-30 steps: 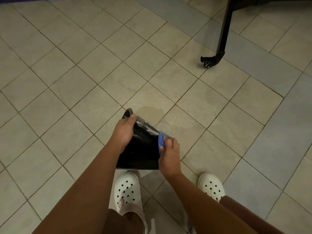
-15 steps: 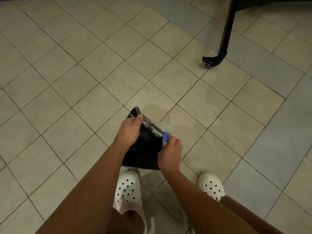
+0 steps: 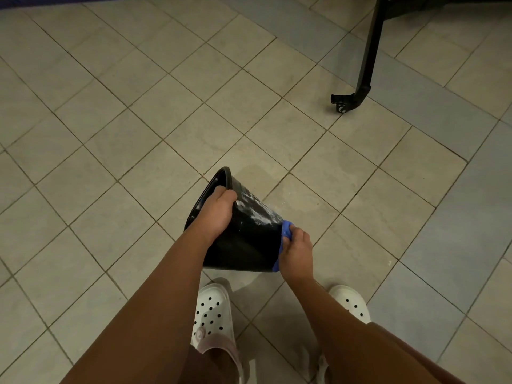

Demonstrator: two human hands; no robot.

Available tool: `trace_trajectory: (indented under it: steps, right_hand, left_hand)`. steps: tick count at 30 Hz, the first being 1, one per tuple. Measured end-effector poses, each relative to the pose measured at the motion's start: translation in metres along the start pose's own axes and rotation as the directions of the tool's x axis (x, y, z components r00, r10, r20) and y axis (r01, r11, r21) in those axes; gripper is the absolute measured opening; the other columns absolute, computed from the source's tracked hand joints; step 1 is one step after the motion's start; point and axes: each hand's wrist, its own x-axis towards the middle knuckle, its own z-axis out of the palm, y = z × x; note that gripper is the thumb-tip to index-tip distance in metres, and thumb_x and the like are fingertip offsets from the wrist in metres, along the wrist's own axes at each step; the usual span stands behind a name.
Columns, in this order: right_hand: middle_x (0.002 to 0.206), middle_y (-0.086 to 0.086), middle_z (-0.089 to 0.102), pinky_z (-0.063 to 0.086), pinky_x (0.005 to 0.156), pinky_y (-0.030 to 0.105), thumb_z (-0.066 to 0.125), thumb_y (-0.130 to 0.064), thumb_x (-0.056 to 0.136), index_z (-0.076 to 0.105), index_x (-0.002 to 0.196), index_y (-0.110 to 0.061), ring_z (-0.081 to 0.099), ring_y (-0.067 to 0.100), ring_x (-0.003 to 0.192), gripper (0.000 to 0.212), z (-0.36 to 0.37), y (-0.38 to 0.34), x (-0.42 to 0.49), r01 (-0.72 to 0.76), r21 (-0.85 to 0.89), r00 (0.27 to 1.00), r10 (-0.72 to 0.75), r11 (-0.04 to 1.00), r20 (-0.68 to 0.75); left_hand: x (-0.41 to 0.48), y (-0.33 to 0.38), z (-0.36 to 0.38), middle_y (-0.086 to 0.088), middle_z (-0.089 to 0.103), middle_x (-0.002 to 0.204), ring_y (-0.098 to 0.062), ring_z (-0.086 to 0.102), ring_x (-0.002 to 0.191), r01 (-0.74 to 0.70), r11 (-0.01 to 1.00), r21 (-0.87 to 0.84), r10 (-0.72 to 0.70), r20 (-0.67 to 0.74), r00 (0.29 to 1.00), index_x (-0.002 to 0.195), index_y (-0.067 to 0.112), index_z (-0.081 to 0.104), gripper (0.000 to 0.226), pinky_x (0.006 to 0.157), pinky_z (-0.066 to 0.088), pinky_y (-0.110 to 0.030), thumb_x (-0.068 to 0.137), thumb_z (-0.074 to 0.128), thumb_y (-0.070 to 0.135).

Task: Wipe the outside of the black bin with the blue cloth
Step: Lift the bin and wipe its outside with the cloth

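Observation:
The black bin (image 3: 246,239) is held tilted above the tiled floor, its open mouth turned up and to the left. White soapy streaks cover its upper outer wall. My left hand (image 3: 217,210) grips the bin's rim, fingers curled over the edge. My right hand (image 3: 296,249) holds the bunched blue cloth (image 3: 285,231) against the bin's right side, near its base. Most of the cloth is hidden under my fingers.
A black metal leg with a caster wheel (image 3: 343,103) stands on the floor at the upper right. My two feet in white perforated clogs (image 3: 212,314) are right below the bin. A damp patch shows on the tiles just beyond the bin.
The bin has turned, so that more of its rim and mouth shows. My right hand with the cloth has slid along the bin's right side toward the base edge.

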Motion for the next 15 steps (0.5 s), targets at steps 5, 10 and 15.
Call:
trace_trajectory:
  steps: [5,10,15]
  right_hand:
    - [0.128,0.007,0.05,0.02,0.109,0.053,0.039,-0.026,0.098,0.047,0.129,-0.015,0.038,0.028,0.128,0.033,0.002,0.01,-0.001,0.033,-0.254,0.999,-0.039,0.967,-0.018]
    - [0.126,0.01,0.049,0.037,0.099,0.037,0.041,-0.018,0.097,0.048,0.127,-0.011,0.045,0.029,0.117,0.032,0.007,0.009,-0.011,-0.01,0.003,0.999,0.011,1.0,-0.054]
    - [0.136,0.011,0.042,0.03,0.106,0.03,0.039,-0.024,0.098,0.044,0.134,-0.01,0.038,0.023,0.125,0.038,0.009,-0.015,-0.022,0.178,0.038,0.979,-0.173,0.983,-0.11]
  left_hand:
    - [0.008,-0.002,0.004,-0.003,0.049,0.113,-0.023,0.045,0.106,0.105,0.994,-0.008,-0.106,-0.056,0.993,0.134,0.01,0.046,0.043,0.091,0.035,-0.036,0.098,0.036,0.032]
    - [0.007,-0.004,0.007,-0.012,0.061,0.113,-0.027,0.057,0.104,0.004,0.999,0.043,-0.002,-0.047,0.999,0.111,0.011,0.056,0.038,0.092,0.045,-0.039,0.102,0.034,0.04]
    - [0.007,-0.004,0.0,-0.013,0.062,0.11,-0.029,0.06,0.102,-0.044,0.999,-0.031,0.043,-0.036,0.998,0.111,0.016,0.057,0.03,0.094,0.048,-0.047,0.1,0.038,0.036]
